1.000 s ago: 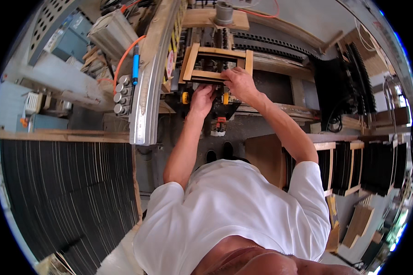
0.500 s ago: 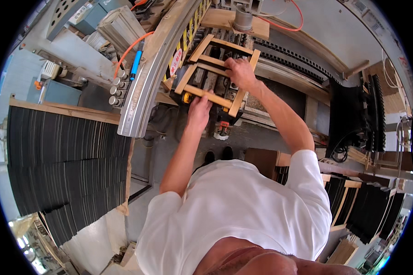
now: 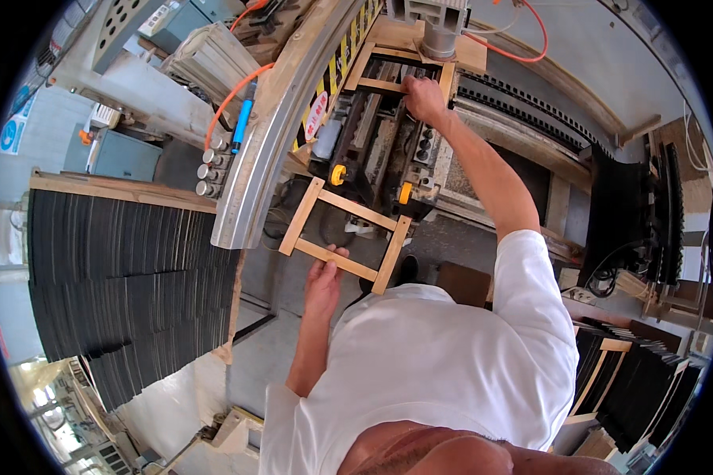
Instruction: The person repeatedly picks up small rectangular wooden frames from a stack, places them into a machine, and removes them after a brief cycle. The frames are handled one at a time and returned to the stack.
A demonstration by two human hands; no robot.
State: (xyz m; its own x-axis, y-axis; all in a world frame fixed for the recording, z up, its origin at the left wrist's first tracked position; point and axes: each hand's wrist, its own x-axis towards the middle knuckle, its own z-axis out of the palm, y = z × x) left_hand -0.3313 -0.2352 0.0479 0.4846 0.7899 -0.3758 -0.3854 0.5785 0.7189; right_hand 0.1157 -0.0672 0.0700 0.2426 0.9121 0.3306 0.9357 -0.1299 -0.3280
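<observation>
My left hand (image 3: 322,283) is closed on the near bar of a small light-wood frame (image 3: 358,210), which I hold between my body and the machine. This frame has two cross bars joined to two side bars. Farther ahead, my right hand (image 3: 425,100) is closed on the cross bar of a second wooden frame (image 3: 379,84), which lies at the far part of the machine bed (image 3: 382,138). A grey metal cylinder (image 3: 440,43) stands just beyond that frame. Two yellow knobs (image 3: 338,174) sit at the near end of the bed.
A silver rail (image 3: 249,186) runs along the machine's left, with a blue marker (image 3: 242,127) and an orange hose (image 3: 234,95) beside it. Tall stacks of thin black pieces (image 3: 127,277) stand at left. Black panels with wooden bars (image 3: 602,372) stand at right.
The two frames, close together over the bed before, are now apart. My left hand has drawn one back toward my body; my right hand has moved the other farther along the bed, toward the cylinder.
</observation>
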